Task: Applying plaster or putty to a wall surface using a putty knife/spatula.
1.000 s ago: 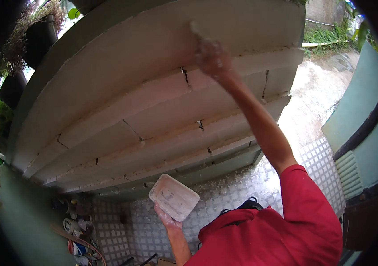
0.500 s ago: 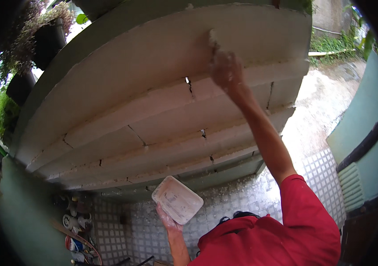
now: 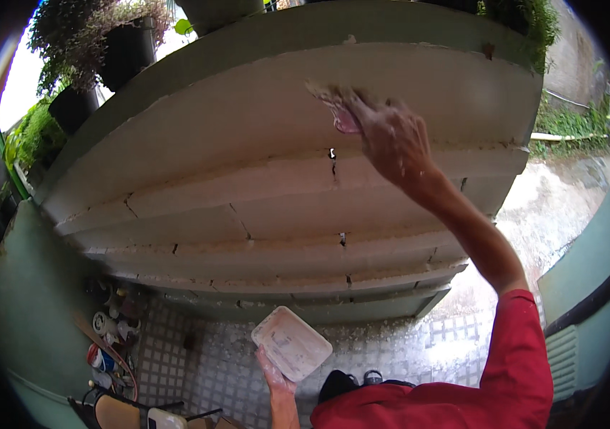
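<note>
My left hand grips the side of a shallow white plastic tray, its inside smeared with pale paste. Above and to the right, my right hand is closed around a flat pinkish piece coated with pale paste; its exact kind is hard to make out. That hand is at the upper band of a cream stepped wall, and the pasty edge seems to touch the surface. Pale smears cover both hands. Below the upper band run ridges with dark cracks and a small bright hole.
Potted plants stand along the top at the left. Tubs and cans sit on the tiled floor at lower left, near a chair. A green wall rises at the right.
My right hand has come lower and slightly right in the picture, and the pinkish piece now shows. The view has shifted, bringing more plants into sight. My left hand still holds the tray.
</note>
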### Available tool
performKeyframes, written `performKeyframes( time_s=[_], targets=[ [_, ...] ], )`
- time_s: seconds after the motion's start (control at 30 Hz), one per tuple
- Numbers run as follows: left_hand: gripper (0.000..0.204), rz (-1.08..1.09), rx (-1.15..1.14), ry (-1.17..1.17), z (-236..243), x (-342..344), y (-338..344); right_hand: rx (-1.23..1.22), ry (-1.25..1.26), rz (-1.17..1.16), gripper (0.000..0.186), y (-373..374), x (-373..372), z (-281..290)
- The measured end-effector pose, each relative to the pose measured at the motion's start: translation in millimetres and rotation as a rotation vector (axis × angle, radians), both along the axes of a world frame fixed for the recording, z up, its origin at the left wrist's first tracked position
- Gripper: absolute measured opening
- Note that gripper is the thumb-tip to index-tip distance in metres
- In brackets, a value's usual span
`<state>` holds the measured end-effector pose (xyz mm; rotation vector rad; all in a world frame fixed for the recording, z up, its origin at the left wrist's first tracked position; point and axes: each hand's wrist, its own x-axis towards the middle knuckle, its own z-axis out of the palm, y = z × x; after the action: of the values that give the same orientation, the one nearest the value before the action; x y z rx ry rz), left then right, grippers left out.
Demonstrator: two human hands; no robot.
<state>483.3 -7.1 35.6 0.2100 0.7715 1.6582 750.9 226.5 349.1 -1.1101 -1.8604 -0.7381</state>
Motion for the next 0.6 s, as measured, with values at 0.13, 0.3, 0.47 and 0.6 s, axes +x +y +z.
performKeyframes(
  time_s=[0.13,0.3,0.47,0.6],
  targets=[
    [0.06,-0.004,-0.026,0.027,4.0,3.8,-2.5,0.145,-0.078,-0.026,0.033,15.3,-4.1,30.6],
    [0.06,-0.093,0.054,-0.026,7.9,-8.7,10.7,0.253,-0.02,-0.019,0.038,34.7,-22.6,20.3],
    [0.059,-0.153,0.079,0.049,16.8,-45.1,28.9,0.296,0.145,-0.117,0.044,66.3,-44.8,7.9],
    [0.059,-0.206,0.062,0.052,16.7,-86.8,33.3,0.329,0.242,-0.229,0.052,83.2,-58.2,-0.4]
  ],
)
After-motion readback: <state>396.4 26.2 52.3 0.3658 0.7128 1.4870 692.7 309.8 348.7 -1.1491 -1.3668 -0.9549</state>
